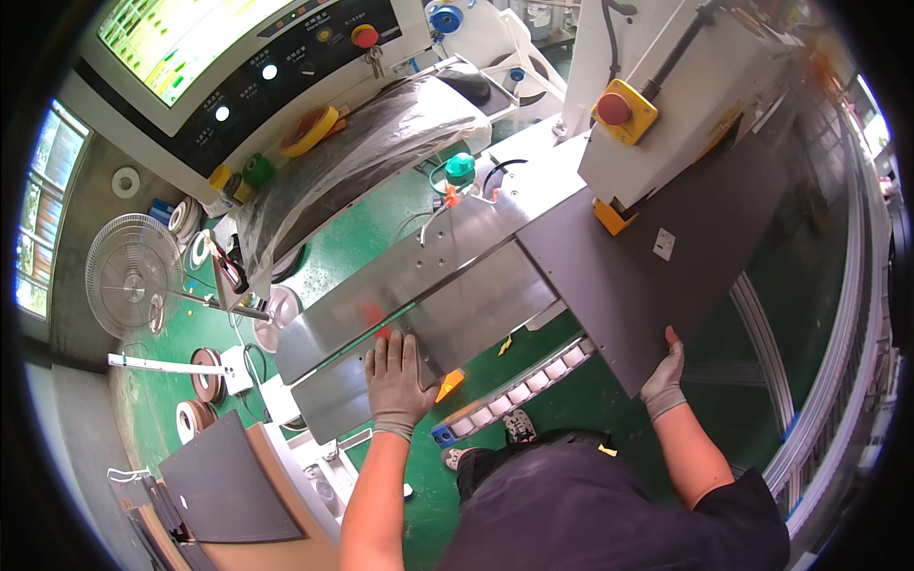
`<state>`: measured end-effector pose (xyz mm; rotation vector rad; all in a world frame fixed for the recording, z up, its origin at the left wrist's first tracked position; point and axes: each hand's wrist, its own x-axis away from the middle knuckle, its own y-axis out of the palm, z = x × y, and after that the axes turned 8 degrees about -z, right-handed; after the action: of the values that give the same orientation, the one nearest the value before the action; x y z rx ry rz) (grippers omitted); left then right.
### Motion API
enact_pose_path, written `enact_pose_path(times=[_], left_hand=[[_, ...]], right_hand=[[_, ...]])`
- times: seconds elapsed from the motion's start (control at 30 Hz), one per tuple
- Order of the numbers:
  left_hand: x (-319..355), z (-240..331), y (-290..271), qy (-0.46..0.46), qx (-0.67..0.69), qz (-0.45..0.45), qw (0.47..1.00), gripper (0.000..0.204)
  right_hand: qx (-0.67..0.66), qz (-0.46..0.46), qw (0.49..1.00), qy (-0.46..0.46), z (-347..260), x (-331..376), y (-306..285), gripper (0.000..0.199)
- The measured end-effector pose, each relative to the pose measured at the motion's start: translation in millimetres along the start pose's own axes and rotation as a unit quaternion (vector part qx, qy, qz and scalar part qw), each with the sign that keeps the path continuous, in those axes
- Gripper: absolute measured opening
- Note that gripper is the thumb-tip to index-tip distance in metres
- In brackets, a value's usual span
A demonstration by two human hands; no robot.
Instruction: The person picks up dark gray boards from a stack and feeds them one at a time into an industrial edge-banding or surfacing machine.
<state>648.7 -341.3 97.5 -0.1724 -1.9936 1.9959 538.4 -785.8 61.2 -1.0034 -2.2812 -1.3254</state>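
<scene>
My left hand (398,385), in a thin grey glove, lies with its fingers stretched out on the shiny metal worktop (476,303) of a machine. A narrow slot runs along that worktop just ahead of the fingertips. At the right, a flat dark grey panel (624,319) reaches back beneath the machine's white housing (657,109). My gloved right hand (664,373) grips the panel's near right edge, some of its fingers hidden under the board. A small white label (664,245) sits on the panel's upper face.
A roller rail (519,392) with white rollers runs in front of me. On the housing is a red stop button (614,108). A control panel (276,71) stands at the back left. A fan (134,276), edging rolls (196,419) and leaning boards (228,481) are at left.
</scene>
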Motion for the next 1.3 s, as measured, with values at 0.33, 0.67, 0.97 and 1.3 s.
enact_pose_path(times=[0.33, 0.67, 0.97, 1.3], left_hand=[[-5, -6, -2, 0.005, 0.008, 0.003, 1.000, 0.094], [77, -58, 13, 0.013, 0.039, -0.026, 0.999, 0.074], [255, -236, 9, -0.327, 0.191, -0.074, 0.922, 0.075], [418, -307, 114, -0.472, 0.097, -0.071, 0.873, 0.095]], right_hand=[[0.045, -0.064, 0.992, -0.098, -81, -80, -14, 0.053], [-0.070, -0.115, 0.990, 0.044, 40, -15, -32, 0.034], [0.855, -0.291, 0.430, 0.015, 144, 11, -253, 0.034], [0.689, -0.095, 0.687, 0.213, 146, 87, -152, 0.025]])
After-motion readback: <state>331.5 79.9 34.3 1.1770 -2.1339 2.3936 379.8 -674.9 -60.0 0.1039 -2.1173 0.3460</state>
